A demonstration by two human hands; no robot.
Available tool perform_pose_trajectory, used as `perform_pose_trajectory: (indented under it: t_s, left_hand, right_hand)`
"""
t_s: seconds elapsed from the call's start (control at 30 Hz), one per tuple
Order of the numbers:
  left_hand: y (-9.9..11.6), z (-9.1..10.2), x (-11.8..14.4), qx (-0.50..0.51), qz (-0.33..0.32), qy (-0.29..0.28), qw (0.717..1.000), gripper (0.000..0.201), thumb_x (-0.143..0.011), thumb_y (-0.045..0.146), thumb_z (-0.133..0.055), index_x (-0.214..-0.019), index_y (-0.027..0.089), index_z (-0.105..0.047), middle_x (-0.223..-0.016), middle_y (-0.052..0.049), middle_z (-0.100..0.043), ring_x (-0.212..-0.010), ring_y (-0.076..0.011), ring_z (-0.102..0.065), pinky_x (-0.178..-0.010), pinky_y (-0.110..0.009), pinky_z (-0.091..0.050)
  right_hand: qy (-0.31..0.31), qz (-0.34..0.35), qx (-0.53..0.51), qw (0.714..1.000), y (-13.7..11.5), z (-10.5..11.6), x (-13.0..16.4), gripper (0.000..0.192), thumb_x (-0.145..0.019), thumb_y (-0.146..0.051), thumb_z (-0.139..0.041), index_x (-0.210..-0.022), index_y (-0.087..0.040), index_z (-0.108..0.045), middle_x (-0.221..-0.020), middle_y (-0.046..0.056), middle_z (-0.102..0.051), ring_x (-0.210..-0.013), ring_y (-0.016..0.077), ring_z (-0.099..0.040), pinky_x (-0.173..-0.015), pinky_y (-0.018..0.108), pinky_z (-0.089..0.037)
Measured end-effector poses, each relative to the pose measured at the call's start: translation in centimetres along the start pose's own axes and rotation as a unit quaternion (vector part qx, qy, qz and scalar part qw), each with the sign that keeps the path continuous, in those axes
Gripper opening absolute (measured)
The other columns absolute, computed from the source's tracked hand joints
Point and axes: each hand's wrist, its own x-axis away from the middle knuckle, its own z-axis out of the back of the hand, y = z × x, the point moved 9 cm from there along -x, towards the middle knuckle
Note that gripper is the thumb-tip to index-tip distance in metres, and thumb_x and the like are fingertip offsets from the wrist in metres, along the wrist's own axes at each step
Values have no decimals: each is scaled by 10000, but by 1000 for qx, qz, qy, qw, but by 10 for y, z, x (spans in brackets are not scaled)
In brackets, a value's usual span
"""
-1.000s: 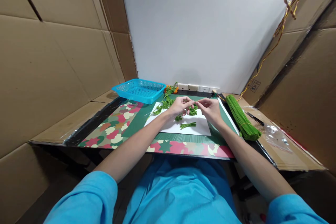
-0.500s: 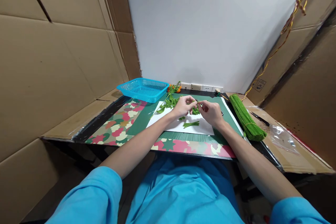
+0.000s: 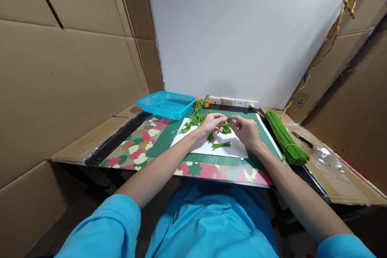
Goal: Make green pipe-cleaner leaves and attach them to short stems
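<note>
My left hand (image 3: 211, 125) and my right hand (image 3: 246, 131) meet fingertip to fingertip over a sheet of white paper (image 3: 237, 151). Both pinch a short green pipe cleaner (image 3: 228, 119), mostly hidden by the fingers. Below them on the paper lies a small pile of cut straight pipe cleaners (image 3: 221, 145). Looped green pieces (image 3: 226, 129) show behind and between the hands. More curled green pieces (image 3: 198, 119) are heaped at the paper's far left, beside my left hand.
A blue plastic basket (image 3: 172, 113) stands at the back left, beside orange flowers (image 3: 203, 103). On the right lie a tied bundle of green pipe cleaners (image 3: 286, 137), a dark slim tool (image 3: 302, 139) and a clear plastic bag (image 3: 329, 164). Cardboard walls (image 3: 75, 68) flank the table.
Both hands keep their pinch near the same spot, with small finger shifts. The whole view has moved slightly, so things appear a little lower and further right.
</note>
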Motion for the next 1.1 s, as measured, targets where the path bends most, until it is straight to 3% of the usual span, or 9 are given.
perform_pose_trajectory:
  t_s: [0.2, 0.4, 0.7, 1.1]
  left_hand:
    - [4, 1, -1, -30, -32, -32, 999, 300, -896, 406, -806, -965, 122, -741, -954, -94, -755, -512, -72, -611, -385, -187, -355]
    - [-1, -3, -1, -25, -10, -43, 999, 350, -887, 458, -813, -917, 125, -709, -929, -90, -746, -516, -77, -616, -385, -180, -353]
    - [2, 2, -1, -26, -26, -24, 999, 332, -886, 440, -812, -915, 127, -702, -917, -87, -747, -508, -67, -599, -383, -179, -350]
    - [4, 11, 0, -45, -43, 7, 998, 289, -885, 415, -795, -930, 144, -706, -866, -40, -720, -492, -70, -599, -374, -178, -360]
  right_hand:
    - [8, 1, -10, 1000, -2, 3, -1, 221, -994, -344, -583, -1024, -239, -776, -607, -18, -672, -479, 142, -554, -555, 258, -390]
    - [18, -3, -18, 1000, -4, 7, -1, 222, -991, -358, -585, -1003, -232, -767, -633, -9, -682, -484, 143, -560, -553, 262, -399]
    - [10, 7, -40, 999, -8, 6, -1, 193, -994, -312, -576, -962, -225, -745, -756, 24, -746, -572, 158, -620, -579, 274, -433]
    - [-45, 26, -45, 998, -12, -7, -3, 161, -978, -257, -575, -1073, -230, -702, -836, 18, -763, -579, 156, -620, -603, 267, -433]
